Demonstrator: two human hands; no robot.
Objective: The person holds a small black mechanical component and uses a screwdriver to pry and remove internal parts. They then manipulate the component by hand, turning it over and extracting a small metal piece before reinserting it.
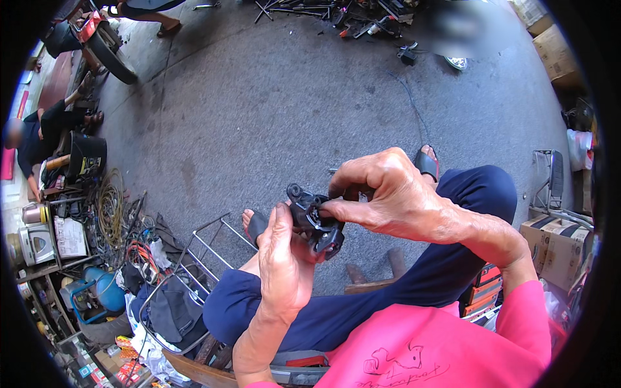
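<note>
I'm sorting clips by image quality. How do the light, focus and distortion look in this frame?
Head view: even daylight, soft shadows, no glare. The left hand, right hand and the black part they hold are sharp at the centre. Fisheye bending grows toward the black round rim, curving the wire rack and cardboard boxes; one patch at the top is blurred.

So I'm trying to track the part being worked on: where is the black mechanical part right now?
Head view, centre: the black mechanical part is held between the left hand and right hand, above the knees.
</note>
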